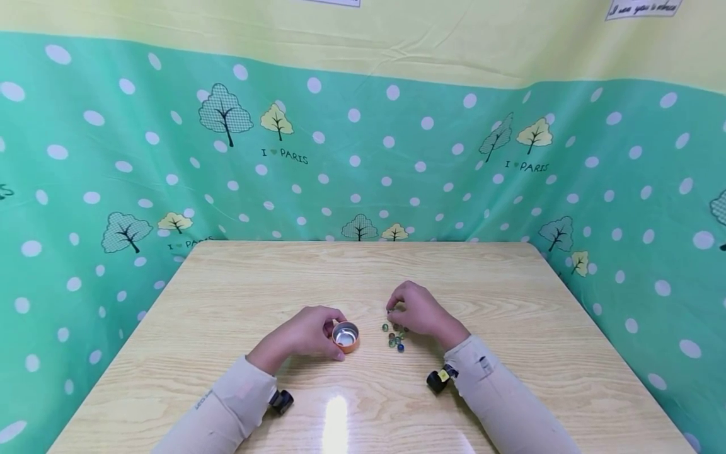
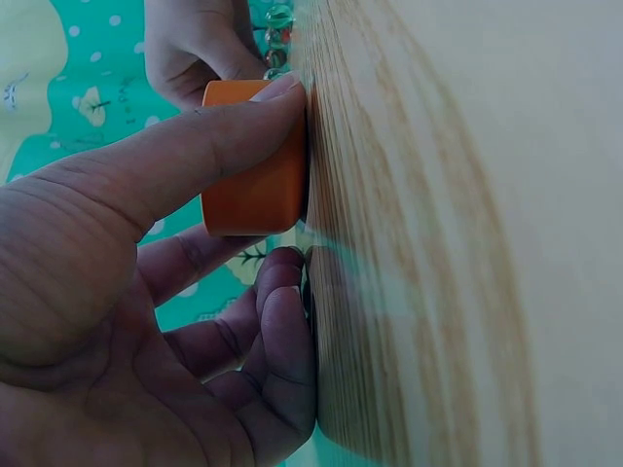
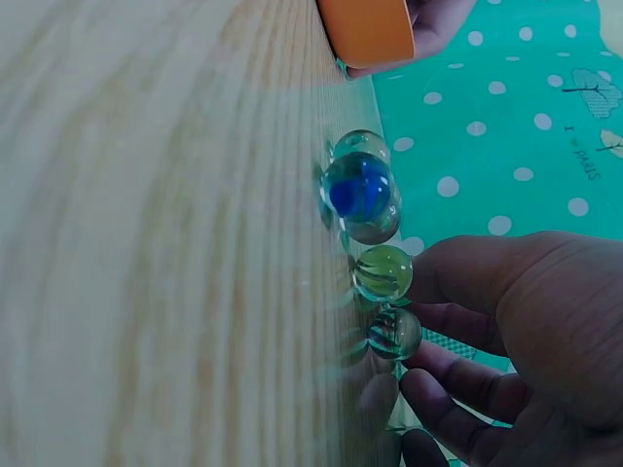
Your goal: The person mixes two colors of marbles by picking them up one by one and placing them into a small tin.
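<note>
My left hand [image 1: 311, 331] grips a small round orange tin [image 2: 255, 199], thumb on the near side and fingers round the far side. The tin stands upright on the table, its silvery inside facing up. To its right lies a loose cluster of glass marbles, among them a blue marble [image 3: 360, 190], a yellow-green marble [image 3: 383, 272] and a dark-striped marble [image 3: 394, 334]. Over the far end of the cluster, my right hand [image 1: 418, 309] pinches a small dark marble [image 1: 390, 311] between thumb and forefinger, mostly hidden by the fingertips.
The light wood-grain table [image 1: 272, 271] reaches back to a green dotted cloth [image 1: 317, 151] hung behind and along both sides. A small black wrist camera [image 1: 282, 401] is strapped at the left cuff, another wrist camera [image 1: 437, 381] at the right cuff.
</note>
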Demonstrator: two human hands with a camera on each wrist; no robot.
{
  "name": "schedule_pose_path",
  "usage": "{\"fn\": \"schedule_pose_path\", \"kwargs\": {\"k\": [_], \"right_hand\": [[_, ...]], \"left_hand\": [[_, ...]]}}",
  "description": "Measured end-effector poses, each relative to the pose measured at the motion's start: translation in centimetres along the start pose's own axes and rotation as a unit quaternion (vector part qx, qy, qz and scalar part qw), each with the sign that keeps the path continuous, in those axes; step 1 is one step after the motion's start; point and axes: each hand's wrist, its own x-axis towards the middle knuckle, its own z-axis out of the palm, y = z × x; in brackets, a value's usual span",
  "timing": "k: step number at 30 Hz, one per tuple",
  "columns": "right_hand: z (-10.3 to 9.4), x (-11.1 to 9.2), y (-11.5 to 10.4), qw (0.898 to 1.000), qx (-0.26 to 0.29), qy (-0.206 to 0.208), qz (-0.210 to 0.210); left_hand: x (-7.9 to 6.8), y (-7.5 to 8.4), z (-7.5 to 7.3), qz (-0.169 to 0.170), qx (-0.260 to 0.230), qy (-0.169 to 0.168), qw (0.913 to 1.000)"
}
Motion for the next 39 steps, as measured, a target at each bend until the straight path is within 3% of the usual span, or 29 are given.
{"fn": "schedule_pose_path", "kwargs": {"k": [27, 39], "right_hand": [[-0.12, -0.01, 0.61, 0.999, 0.028, -0.008, 0.013], [-0.29, 0.11, 1.00, 0.999, 0.035, 0.003, -0.007]], "left_hand": [[0.10, -0.01, -0.01, 0.003, -0.005, -0.004, 1.0000], [0.00, 0.26, -0.16, 0.000, -0.012, -0.001, 0.9999]]}}
